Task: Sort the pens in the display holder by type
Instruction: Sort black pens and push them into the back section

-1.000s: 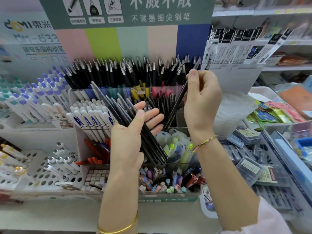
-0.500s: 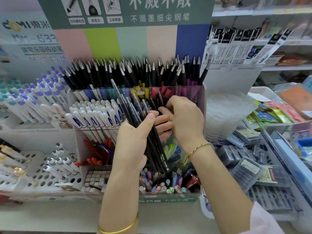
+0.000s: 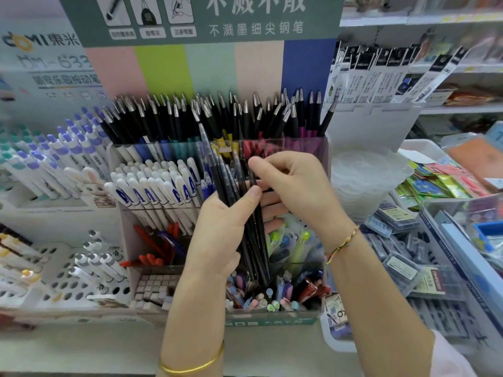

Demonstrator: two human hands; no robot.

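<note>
Filling the middle of the counter point(image 3: 81, 346), a tiered clear display holder point(image 3: 272, 321) carries black, white and coloured pens in separate compartments. In front of its middle tiers the left hand point(image 3: 217, 235) wraps thumb and curled fingers round an upright bundle of dark pens point(image 3: 226, 180). The right hand point(image 3: 294, 189) pinches one thin dark pen point(image 3: 252, 178) at the bundle's right side.

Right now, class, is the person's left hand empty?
No, the left hand grips a bundle of dark pens, while the right hand pinches one pen from it.
</note>
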